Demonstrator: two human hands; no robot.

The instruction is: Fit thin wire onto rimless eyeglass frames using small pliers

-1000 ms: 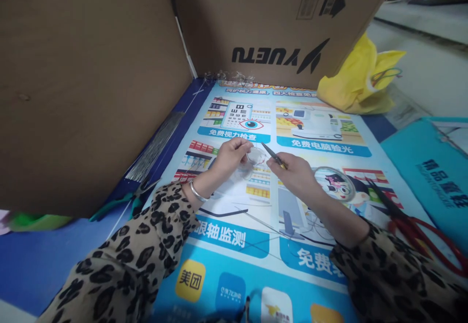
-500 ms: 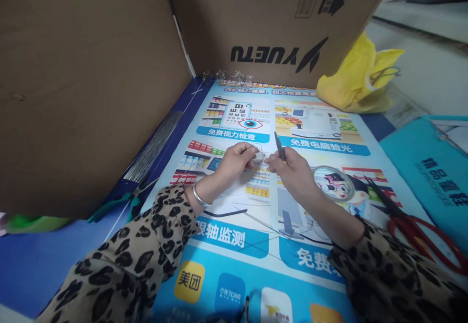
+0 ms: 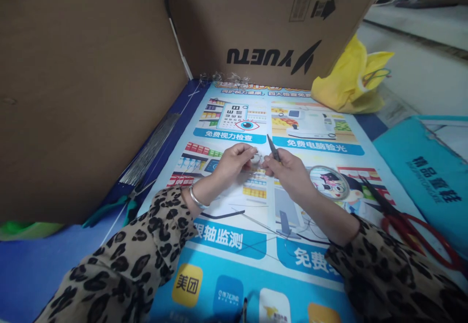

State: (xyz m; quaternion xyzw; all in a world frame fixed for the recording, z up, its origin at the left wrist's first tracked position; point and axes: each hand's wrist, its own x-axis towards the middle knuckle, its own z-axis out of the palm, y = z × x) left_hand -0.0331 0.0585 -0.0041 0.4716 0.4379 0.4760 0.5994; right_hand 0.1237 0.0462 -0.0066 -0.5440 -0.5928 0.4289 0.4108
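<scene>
Above the middle of a printed poster [image 3: 234, 274], my left hand [image 3: 237, 162] pinches a small piece of thin wire [image 3: 259, 157]. Close beside it on the right, my right hand [image 3: 287, 167] is closed around a dark pointed tool [image 3: 273, 148], its tip directed up and away. The fingertips of my right hand also meet the wire piece between the hands; its exact shape is too small to tell. Loose thin wires [image 3: 252, 220] lie on the poster below the hands.
Cardboard panels [image 3: 270, 16] stand behind and at left. Red-handled scissors [image 3: 413, 230], a turquoise box [image 3: 424, 167], a tape roll [image 3: 345, 186] and a yellow bag [image 3: 351, 84] are at right. Green-handled pliers [image 3: 129, 206] and a wire bundle [image 3: 151, 145] lie at left.
The view has shifted slightly, so most things sit a little further left. The dark tool in my right hand now tilts more to the left. Both hands keep their hold.
</scene>
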